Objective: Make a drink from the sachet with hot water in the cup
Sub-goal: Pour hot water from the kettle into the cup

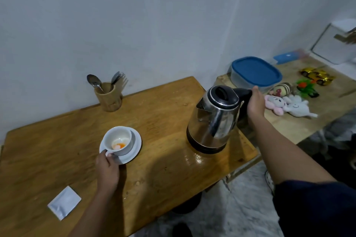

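Observation:
A white cup (117,136) stands on a white saucer (136,145) on the wooden table (57,150); orange and pale powder lies at the cup's bottom. My left hand (108,167) grips the saucer's near rim, thumb by the cup. A steel kettle (213,121) with a black lid and handle sits on the table's right side, tilted a little toward the cup. My right hand (256,103) is closed around its black handle. A white sachet (64,202) lies flat near the table's front left edge.
A wooden holder (108,98) with a spoon and forks stands at the back by the wall. A second, lower table to the right carries a blue-lidded box (256,72), plush toys (289,105) and a yellow toy car (317,77).

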The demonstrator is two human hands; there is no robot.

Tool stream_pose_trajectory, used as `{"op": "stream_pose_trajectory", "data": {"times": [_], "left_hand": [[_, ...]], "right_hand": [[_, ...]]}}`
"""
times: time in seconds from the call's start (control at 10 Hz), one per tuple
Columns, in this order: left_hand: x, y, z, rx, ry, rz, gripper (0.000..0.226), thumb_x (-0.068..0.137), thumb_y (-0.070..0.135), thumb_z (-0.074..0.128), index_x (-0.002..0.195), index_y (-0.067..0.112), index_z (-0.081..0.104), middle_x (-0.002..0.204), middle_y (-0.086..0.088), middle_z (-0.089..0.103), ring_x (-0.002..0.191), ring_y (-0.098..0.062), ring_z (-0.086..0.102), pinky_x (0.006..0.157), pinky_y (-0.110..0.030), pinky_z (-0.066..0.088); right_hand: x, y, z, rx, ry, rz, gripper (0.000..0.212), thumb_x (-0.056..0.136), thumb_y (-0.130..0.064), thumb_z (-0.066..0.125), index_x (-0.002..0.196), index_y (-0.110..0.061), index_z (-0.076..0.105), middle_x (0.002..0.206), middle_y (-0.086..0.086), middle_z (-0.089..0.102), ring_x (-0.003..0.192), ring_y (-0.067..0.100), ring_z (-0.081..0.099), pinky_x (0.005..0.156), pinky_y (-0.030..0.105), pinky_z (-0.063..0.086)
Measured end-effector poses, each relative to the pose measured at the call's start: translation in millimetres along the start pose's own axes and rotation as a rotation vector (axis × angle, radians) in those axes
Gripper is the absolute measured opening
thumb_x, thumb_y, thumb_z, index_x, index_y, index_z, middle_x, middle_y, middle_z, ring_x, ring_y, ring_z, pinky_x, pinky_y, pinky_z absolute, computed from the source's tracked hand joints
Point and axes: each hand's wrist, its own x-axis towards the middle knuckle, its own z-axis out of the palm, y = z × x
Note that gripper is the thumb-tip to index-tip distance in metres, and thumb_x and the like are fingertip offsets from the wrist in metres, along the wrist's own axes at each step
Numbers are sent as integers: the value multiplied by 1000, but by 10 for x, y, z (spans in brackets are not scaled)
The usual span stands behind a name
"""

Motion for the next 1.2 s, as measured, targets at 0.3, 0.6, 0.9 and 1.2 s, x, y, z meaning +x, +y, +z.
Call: {"op": "stream_pose_trajectory", "data": {"times": [0.3,0.6,0.9,1.2], "left_hand": [[23,27,25,41,5,-43,34,98,14,29,117,-6,51,121,-28,52,111,-41,48,92,-47,40],[14,49,16,41,2,-65,34,99,15,30,119,-4,50,124,-27,51,113,-40,49,92,-48,40],[9,71,5,47,4,-73,33,98,15,30,116,-4,51,121,-27,52,110,-40,50,89,-45,41],[-9,77,-23,65,-31,-70,33,98,16,32,115,-3,53,119,-26,54,107,-38,51,83,-41,40]], "right_hand": [[-39,-11,-77,-112,-18,-80,50,101,-33,23,116,6,52,127,26,53,118,34,47,100,36,35],[-15,106,-141,-210,0,-162,59,99,-42,21,99,5,57,106,25,60,90,25,50,78,31,32],[-257,262,-304,-98,50,-178,38,97,-33,35,76,-5,50,77,14,49,76,20,44,65,30,34],[-297,438,-386,228,-54,123,32,89,-29,37,65,-18,55,43,-2,51,38,11,44,37,19,33]]}}
